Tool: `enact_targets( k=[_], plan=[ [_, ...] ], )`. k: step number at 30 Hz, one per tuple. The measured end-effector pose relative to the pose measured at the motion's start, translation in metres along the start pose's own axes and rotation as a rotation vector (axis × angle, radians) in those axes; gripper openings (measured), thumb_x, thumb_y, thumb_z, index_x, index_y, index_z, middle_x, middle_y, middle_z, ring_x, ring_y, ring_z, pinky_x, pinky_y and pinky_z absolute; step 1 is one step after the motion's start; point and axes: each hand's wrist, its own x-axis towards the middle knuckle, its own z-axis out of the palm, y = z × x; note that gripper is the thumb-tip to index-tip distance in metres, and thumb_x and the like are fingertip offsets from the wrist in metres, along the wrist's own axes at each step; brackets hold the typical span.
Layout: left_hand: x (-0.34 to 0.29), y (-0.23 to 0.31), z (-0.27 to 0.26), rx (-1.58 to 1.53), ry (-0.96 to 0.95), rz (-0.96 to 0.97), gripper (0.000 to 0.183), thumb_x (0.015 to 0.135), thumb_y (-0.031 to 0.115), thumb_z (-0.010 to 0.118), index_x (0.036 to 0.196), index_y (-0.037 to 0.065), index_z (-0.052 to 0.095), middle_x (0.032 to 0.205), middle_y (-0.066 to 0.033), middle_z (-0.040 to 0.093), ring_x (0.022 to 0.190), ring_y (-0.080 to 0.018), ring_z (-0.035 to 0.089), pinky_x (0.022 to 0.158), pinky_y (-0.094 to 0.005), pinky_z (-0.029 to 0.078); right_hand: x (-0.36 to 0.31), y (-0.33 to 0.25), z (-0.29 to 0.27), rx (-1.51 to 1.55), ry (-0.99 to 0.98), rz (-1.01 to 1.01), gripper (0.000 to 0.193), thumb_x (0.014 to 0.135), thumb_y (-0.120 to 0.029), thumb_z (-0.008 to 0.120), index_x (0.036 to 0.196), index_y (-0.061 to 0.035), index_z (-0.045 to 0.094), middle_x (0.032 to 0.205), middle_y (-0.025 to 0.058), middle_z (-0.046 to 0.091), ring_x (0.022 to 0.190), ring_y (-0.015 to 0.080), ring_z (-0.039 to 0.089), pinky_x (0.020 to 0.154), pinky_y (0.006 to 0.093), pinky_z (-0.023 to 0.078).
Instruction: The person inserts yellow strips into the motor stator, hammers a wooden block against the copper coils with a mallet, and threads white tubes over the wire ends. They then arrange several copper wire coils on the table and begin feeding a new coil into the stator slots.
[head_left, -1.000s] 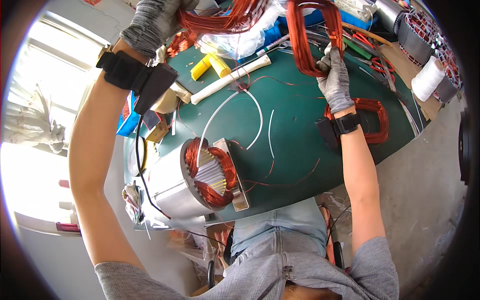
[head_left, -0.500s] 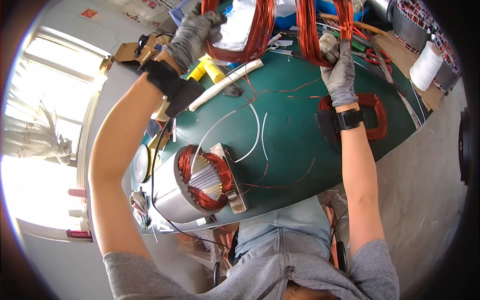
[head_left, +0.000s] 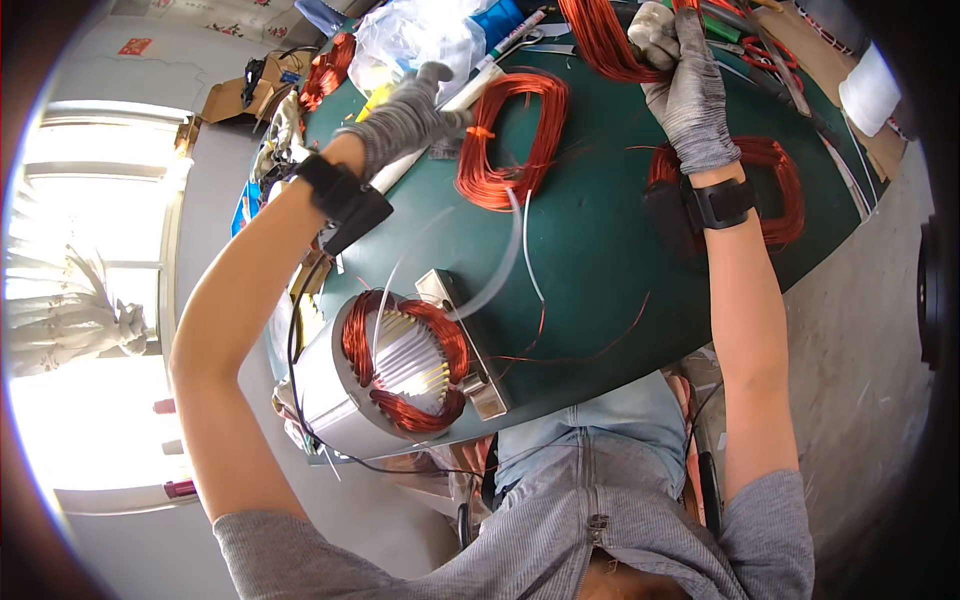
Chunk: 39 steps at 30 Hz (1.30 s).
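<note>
My left hand (head_left: pixel 408 118), in a grey glove, has its fingers apart and holds nothing. Just right of it, a loop-shaped copper wire coil (head_left: pixel 549 135) with an orange tie lies on the green tabletop. My right hand (head_left: pixel 692 105), also gloved, grips another copper coil (head_left: pixel 603 40), which runs past the upper picture edge. Below my right wrist lies a further copper coil (head_left: pixel 783 190), partly hidden by the arm. Nearer to me, a motor stator (head_left: pixel 330 390) rests on its side with copper windings in its slots. A white sleeve tube (head_left: pixel 505 265) beside it is blurred by motion.
A metal bar (head_left: pixel 487 395) stands against the stator. A clear plastic bag (head_left: pixel 415 40) and a marker (head_left: pixel 515 38) lie at the back. White thread cone (head_left: pixel 868 92), red-handled scissors (head_left: pixel 770 50) and other tools crowd the far right. A black cable (head_left: pixel 293 350) hangs from my left wrist.
The copper coil by my left hand was raised and now lies on the table; that hand has let go and come lower. My right hand still grips its coil, shifted slightly up.
</note>
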Motion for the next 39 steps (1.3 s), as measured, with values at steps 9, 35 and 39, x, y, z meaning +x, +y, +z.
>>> enact_targets(
  k=[9,35,39],
  plan=[
    [-0.038,0.087,-0.044,-0.476,-0.618,0.229,0.037,0.089,0.032,0.051,0.106,0.001,0.059,0.101,-0.0092,0.061,0.095,-0.0154,0.056,0.089,-0.0292,0.043,-0.006,-0.005,0.000,-0.071,0.125,0.040,0.019,0.092,-0.027,0.050,0.094,-0.0075,0.052,0.069,-0.0060,0.040,0.057,0.0029,0.035,0.049,0.0150,0.032],
    [-0.047,0.078,-0.036,-0.694,-0.581,0.305,0.070,0.082,0.042,0.060,0.134,0.002,0.033,0.118,-0.0116,0.051,0.115,-0.0193,0.044,0.100,-0.0337,0.031,-0.006,-0.007,0.004,-0.056,0.111,0.026,0.018,0.091,-0.030,0.052,0.089,-0.0115,0.051,0.067,-0.0069,0.039,0.055,0.0025,0.036,0.048,0.0151,0.032],
    [-0.057,0.086,-0.037,-0.575,-0.513,0.279,0.066,0.082,0.042,0.060,0.129,0.001,0.039,0.117,-0.0122,0.052,0.110,-0.0191,0.048,0.096,-0.0315,0.036,-0.003,-0.008,-0.001,0.060,0.087,0.038,0.016,0.090,-0.026,0.053,0.087,-0.0106,0.051,0.067,-0.0063,0.039,0.057,0.0032,0.037,0.050,0.0154,0.034]
  ],
)
